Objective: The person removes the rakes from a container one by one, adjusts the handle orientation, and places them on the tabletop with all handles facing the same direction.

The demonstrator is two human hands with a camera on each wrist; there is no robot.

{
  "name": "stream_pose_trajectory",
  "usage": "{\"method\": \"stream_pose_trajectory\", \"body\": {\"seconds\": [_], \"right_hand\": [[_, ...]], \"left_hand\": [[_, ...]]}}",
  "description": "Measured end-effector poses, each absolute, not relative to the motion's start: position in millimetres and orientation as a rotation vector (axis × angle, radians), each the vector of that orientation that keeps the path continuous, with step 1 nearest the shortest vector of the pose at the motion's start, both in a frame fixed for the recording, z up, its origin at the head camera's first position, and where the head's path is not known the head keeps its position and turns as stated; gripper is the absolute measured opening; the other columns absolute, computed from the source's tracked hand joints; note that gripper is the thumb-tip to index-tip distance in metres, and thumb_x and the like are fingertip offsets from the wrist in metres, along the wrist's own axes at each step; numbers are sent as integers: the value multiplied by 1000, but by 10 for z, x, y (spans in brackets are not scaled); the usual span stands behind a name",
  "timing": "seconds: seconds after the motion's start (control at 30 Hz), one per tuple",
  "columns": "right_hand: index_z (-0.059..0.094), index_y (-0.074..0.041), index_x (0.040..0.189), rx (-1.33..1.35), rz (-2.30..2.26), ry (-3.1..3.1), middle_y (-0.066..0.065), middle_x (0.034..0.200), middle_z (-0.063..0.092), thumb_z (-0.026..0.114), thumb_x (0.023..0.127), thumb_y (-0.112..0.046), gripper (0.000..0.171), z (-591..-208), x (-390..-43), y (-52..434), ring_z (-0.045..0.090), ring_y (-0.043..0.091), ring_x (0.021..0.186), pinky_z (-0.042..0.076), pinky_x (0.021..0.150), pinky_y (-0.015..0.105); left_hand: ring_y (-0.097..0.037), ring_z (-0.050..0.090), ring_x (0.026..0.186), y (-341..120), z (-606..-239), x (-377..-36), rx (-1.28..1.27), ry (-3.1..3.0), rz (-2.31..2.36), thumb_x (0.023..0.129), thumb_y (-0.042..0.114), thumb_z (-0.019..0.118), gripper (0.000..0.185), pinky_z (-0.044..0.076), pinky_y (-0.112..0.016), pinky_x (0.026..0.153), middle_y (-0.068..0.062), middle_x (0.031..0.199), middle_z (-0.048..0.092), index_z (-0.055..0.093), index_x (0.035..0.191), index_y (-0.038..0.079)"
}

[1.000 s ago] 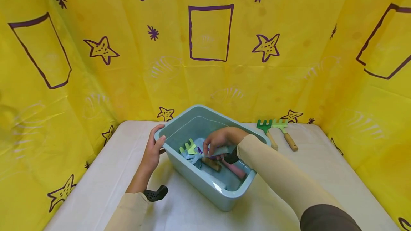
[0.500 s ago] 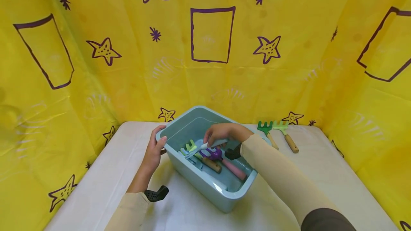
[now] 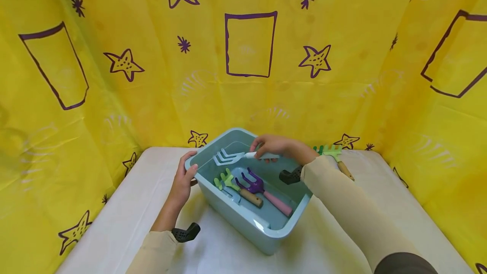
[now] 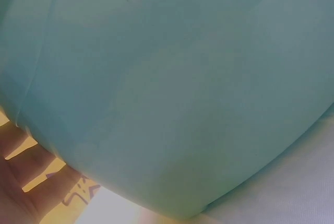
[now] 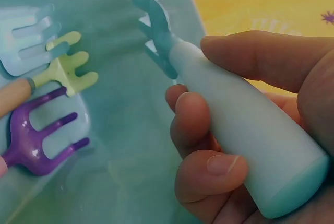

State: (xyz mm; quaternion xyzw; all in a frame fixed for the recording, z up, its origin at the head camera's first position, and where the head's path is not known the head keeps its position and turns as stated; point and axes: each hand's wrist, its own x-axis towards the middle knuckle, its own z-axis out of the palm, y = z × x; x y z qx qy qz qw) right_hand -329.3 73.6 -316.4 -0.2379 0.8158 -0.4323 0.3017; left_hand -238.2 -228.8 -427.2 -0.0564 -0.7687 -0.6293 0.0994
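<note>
Two of my hands work: left hand grips the tub rim, right hand fingers pinch the pale blue fork above it, whose smooth handle could slip back inside.

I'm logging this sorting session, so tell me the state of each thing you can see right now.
Blue fork: lifted above the bin, held by the right hand.
Bin: upright, open, rim gripped by the left hand.
Purple fork: lying in the bin.
Light green rake: lying in the bin.
Green rakes: lying on the table.
</note>
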Motion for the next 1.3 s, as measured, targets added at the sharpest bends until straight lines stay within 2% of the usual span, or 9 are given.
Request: {"method": "stream_pose_trajectory", "body": {"seconds": [0.27, 0.43, 0.73, 0.93, 1.07, 1.2, 1.3], "right_hand": [[56, 0, 115, -602, -1277, 2215, 20, 97, 60, 63, 91, -7, 25, -3112, -3282, 1041, 49, 23, 61, 41, 51, 28], [56, 0, 115, -595, -1350, 2279, 18, 91, 61, 64, 91, -9, 27, -3055, -3266, 1237, 51, 23, 60, 44, 52, 28], [53, 2, 118, -471, -1525, 2346, 13, 86, 60, 63, 92, -8, 30, -3066, -3224, 1613, 53, 23, 65, 43, 52, 28], [51, 0, 123, -300, -1569, 2449, 16, 103, 59, 65, 92, -12, 36, -3177, -3178, 1810, 54, 27, 83, 48, 68, 29], [51, -2, 126, -178, -1574, 2517, 20, 115, 57, 63, 94, -15, 37, -3263, -3117, 1922, 54, 32, 96, 49, 81, 37], [51, -3, 128, -54, -1607, 2556, 22, 119, 56, 63, 94, -17, 39, -3357, -3059, 2041, 52, 35, 104, 45, 90, 48], [51, -3, 129, 13, -1634, 2571, 22, 121, 54, 64, 94, -19, 40, -3433, -3014, 2139, 49, 38, 109, 42, 91, 50]], "left_hand": [[-39, 41, 128, -2248, -4208, -2314, -164, -2282, -1880, 103, 30, 41, 49, 37, -63, 98, -10, 150, 35, 27, 149, 24], [-38, 43, 128, -2280, -4306, -2380, -163, -2277, -1850, 102, 37, 42, 49, 38, -63, 97, -6, 149, 36, 28, 148, 28], [-38, 42, 128, -2274, -4307, -2375, -156, -2275, -1858, 102, 37, 41, 47, 37, -63, 97, -8, 149, 36, 29, 147, 30], [-36, 42, 128, -2263, -4272, -2346, -156, -2277, -1866, 103, 36, 40, 47, 37, -62, 98, -6, 149, 36, 28, 147, 29], [-38, 40, 128, -2227, -4168, -2287, -180, -2272, -1883, 103, 28, 38, 47, 35, -63, 99, -11, 150, 34, 27, 148, 21], [-41, 39, 128, -2202, -4112, -2254, -210, -2255, -1885, 103, 23, 38, 49, 34, -65, 99, -16, 150, 32, 25, 149, 14], [-39, 39, 128, -2227, -4185, -2308, -207, -2246, -1881, 103, 25, 38, 49, 34, -64, 99, -14, 149, 33, 25, 149, 18]]}}
